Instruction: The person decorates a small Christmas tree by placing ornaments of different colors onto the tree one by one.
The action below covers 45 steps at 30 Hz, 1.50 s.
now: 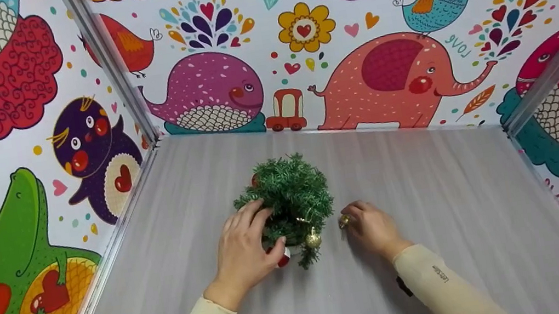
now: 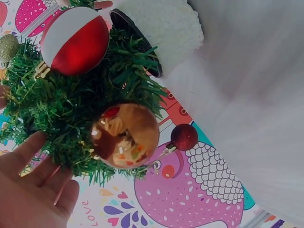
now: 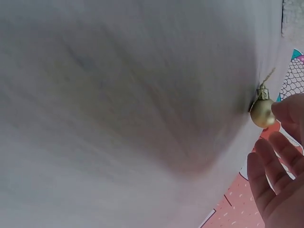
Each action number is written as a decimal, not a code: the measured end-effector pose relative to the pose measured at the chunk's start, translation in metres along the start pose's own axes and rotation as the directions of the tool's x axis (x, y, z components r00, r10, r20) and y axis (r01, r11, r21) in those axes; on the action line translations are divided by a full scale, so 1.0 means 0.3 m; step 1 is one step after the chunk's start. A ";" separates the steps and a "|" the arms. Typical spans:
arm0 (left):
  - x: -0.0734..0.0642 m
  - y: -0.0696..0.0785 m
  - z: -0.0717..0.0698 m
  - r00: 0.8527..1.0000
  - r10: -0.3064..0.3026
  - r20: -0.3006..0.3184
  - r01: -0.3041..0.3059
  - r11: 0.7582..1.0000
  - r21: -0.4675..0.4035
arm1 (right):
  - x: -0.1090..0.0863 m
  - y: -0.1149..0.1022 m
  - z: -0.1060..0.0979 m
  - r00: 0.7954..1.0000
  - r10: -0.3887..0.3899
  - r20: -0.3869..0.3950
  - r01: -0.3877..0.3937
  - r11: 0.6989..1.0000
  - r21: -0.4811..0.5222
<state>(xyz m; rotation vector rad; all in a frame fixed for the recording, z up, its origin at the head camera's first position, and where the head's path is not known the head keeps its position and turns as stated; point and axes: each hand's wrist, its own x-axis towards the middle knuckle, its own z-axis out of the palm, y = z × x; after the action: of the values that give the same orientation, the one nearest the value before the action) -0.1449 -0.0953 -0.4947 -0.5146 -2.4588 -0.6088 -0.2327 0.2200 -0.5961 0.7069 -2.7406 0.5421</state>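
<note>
A small green artificial Christmas tree [image 1: 295, 188] stands mid-table, its top toward the camera. My left hand [image 1: 242, 240] lies along its left side, fingers loosely spread and touching the branches, thumb beside a red-and-white ball [image 2: 76, 40]. A shiny copper-gold ball [image 2: 126, 135] and a small dark red ball [image 2: 184, 137] hang on it in the left wrist view. Right of the tree, my right hand [image 1: 373, 229] pinches a small gold ball ornament [image 3: 262, 114] with a thin gold string, low over the table. Its other fingers are apart; part of the grip is hidden.
Another gold ball [image 1: 313, 239] hangs at the tree's near right side. The tree's fluffy white base [image 2: 161, 33] shows in the left wrist view. Cartoon-printed panels [image 1: 215, 94] enclose the grey table [image 1: 446, 198] at the back and sides, with metal strips [image 1: 116, 65] at the corners.
</note>
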 end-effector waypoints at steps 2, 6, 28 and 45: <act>0.000 -0.001 0.001 1.000 0.005 -0.003 -0.005 1.000 0.002 | 0.002 0.000 0.002 1.000 -0.007 -0.008 0.007 1.000 0.000; 0.002 0.000 -0.001 1.000 0.013 -0.006 -0.013 1.000 0.004 | 0.005 0.001 0.001 1.000 -0.003 -0.010 0.003 1.000 0.001; -0.002 -0.010 -0.003 1.000 0.023 -0.004 -0.023 1.000 -0.004 | 0.000 0.025 0.024 0.998 -0.004 -0.057 0.007 0.998 0.063; 0.009 -0.038 -0.011 0.999 0.034 0.005 -0.034 0.999 -0.003 | 0.004 0.023 0.037 0.998 -0.007 -0.054 0.011 0.997 0.071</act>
<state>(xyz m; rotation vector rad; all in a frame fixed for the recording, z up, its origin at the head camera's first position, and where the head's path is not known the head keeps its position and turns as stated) -0.1510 -0.1057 -0.4942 -0.5582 -2.4496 -0.5979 -0.2388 0.2205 -0.6077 0.7106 -2.6784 0.6496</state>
